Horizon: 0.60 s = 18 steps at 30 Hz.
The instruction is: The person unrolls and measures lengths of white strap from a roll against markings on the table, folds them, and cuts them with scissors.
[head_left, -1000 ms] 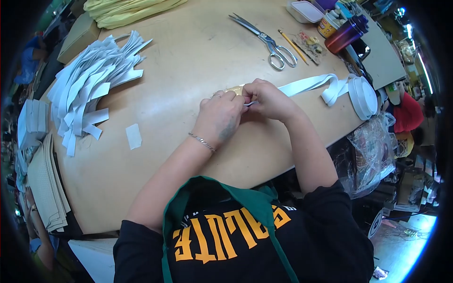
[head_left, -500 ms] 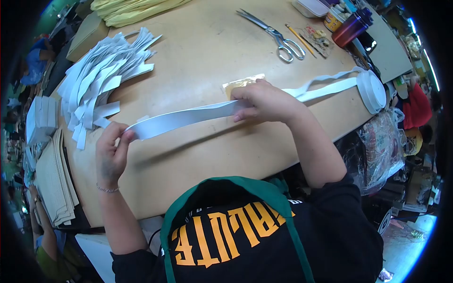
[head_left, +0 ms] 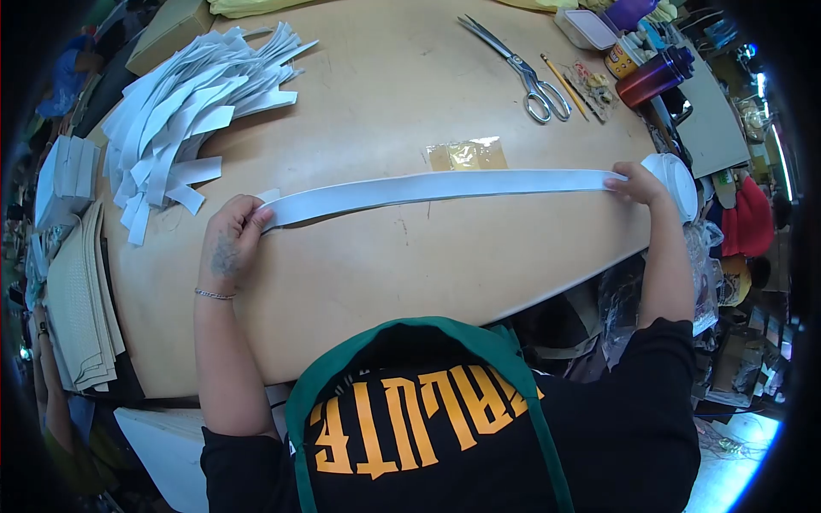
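Observation:
A white elastic band (head_left: 445, 185) stretches across the table between my hands. My left hand (head_left: 233, 238) pinches its left end between thumb and fingers. At the far right, my right hand (head_left: 639, 183) is closed on the band, right beside the white roll (head_left: 676, 188), which it partly covers. Behind the band's middle lies a piece of clear brownish tape (head_left: 467, 154) on the tabletop. A large heap of cut white strips (head_left: 184, 111) sits beyond my left hand.
Scissors (head_left: 517, 68) and a pencil (head_left: 563, 85) lie on the table (head_left: 385, 282) at the back right. A dark red bottle (head_left: 654, 77) and a plastic tub (head_left: 586, 28) stand near that edge. Stacked beige sheets (head_left: 81, 308) are at the left edge.
My right hand has slid right along the band to near the roll, drawing the span out longer and straighter. My left hand still grips the end. The view has shifted slightly.

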Each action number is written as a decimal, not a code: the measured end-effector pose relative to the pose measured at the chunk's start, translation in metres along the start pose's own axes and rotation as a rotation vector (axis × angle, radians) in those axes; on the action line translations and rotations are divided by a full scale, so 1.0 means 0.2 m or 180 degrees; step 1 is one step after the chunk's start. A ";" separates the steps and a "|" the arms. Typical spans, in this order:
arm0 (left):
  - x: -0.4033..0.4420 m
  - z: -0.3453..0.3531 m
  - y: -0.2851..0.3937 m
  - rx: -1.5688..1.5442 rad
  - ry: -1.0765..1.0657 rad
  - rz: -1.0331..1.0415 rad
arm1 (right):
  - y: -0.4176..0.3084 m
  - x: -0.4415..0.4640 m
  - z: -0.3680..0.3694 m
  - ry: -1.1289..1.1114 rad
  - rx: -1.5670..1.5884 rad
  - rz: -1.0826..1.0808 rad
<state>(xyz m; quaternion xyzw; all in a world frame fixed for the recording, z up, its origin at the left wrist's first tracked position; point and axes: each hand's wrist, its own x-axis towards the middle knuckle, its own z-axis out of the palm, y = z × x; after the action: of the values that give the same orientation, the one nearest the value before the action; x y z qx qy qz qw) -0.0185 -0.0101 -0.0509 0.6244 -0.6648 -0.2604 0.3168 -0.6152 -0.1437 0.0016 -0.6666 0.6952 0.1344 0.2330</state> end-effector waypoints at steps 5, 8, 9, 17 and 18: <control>-0.01 0.00 0.05 0.0113 0.0028 0.0093 | -0.07 0.05 -0.08 0.0047 -0.0781 0.0418; -0.05 -0.05 0.14 0.0234 0.0014 0.0114 | -0.52 0.00 -0.07 0.0594 -0.1642 -0.0275; -0.06 -0.08 0.17 0.0278 -0.0015 0.0102 | -0.76 -0.07 0.00 0.1241 -0.1269 -0.0798; -0.09 -0.09 0.27 -0.1244 -0.0431 -0.0737 | -1.86 -0.34 0.57 0.1153 0.1406 -0.4552; -0.09 -0.09 0.27 -0.1456 -0.0408 -0.0805 | -1.88 -0.31 0.58 0.0967 0.1637 -0.4587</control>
<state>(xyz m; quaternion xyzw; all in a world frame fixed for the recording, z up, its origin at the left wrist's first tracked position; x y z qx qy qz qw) -0.0412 0.0134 -0.0009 0.5968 -0.5242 -0.4804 0.3719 -0.2269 -0.0607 -0.0201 -0.8899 0.1242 -0.3083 0.3123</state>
